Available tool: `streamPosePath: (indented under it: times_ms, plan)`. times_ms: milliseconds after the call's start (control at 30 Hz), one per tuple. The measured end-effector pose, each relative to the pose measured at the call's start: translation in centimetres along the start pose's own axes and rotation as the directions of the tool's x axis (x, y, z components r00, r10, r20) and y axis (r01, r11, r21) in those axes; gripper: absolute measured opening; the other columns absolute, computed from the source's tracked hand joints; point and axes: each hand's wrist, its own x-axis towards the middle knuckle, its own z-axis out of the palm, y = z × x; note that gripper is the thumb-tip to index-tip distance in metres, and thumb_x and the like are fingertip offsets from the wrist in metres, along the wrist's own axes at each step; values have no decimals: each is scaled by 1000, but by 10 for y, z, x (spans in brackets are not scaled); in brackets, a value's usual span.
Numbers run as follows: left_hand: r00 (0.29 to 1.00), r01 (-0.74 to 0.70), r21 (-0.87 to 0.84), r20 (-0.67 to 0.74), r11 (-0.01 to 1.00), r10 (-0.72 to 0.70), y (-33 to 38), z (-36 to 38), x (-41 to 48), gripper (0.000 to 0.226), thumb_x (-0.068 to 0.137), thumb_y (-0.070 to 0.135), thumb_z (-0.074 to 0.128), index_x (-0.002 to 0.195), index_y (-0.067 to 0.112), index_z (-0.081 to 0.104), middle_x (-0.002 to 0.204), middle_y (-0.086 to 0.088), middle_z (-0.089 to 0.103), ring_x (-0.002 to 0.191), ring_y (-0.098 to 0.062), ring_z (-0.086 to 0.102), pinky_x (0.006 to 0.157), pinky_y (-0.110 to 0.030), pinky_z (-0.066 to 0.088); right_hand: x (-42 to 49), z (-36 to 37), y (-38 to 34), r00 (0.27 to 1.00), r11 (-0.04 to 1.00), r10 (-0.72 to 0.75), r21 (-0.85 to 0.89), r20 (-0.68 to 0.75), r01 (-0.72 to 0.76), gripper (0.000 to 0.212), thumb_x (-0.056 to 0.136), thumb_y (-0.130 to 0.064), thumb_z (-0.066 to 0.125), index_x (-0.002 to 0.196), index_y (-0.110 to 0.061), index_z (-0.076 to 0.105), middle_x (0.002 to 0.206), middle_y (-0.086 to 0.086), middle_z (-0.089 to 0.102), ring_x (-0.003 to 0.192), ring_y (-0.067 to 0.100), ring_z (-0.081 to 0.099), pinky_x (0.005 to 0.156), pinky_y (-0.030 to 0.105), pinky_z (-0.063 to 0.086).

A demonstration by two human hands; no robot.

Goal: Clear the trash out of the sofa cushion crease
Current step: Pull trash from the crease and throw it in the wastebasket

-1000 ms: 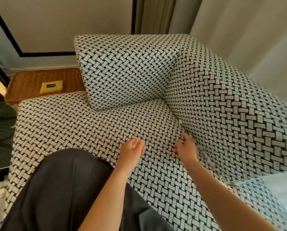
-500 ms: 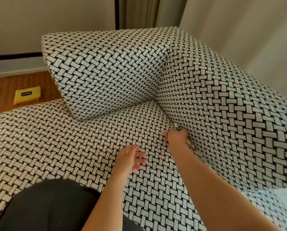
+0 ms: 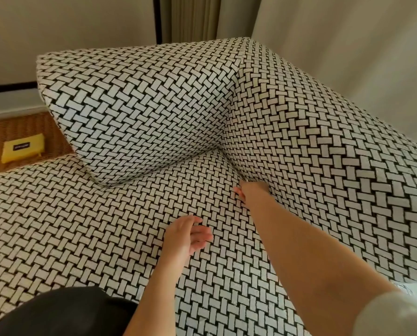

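As our right hand (image 3: 250, 190) hid in the crease (image 3: 231, 165), grip unknown, we could have pushed trash deeper; our left hand (image 3: 188, 236) was open.

R hand (image 3: 252, 191) in crease (image 3: 230, 164) btwn seat (image 3: 105, 226) / R cushion (image 3: 324, 178) | L hand (image 3: 185, 235) over seat

Right hand (image 3: 253, 190) reached far forward, fingers hidden, only the thumb showing, left hand (image 3: 188, 235) nearer the body, fingers loosely spread, holding nothing
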Motion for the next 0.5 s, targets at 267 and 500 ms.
streamPosePath:
  times_ms: [267, 500]
  plan:
    - [996, -82, -15, 16, 997, 82, -6, -1, 0, 23, 97, 17, 44, 101, 0, 59, 71, -13, 69, 60, -21, 66, 51, -25, 54, 13, 11, 1, 949, 942, -55, -331, -311, -54, 28, 75, -13, 73, 85, 7, 55, 70, 7, 65, 75, 19, 65, 58, 29, 54]
    - [992, -119, -18, 27, 993, 120, -11, -2, -2, 24, 98, 16, 40, 104, 0, 57, 75, -13, 68, 64, -20, 68, 55, -24, 55, -2, 7, 25, 863, 856, -450, -387, -230, 343, 24, 93, -6, 48, 73, -5, 62, 67, 6, 58, 69, 31, 66, 64, 40, 58]
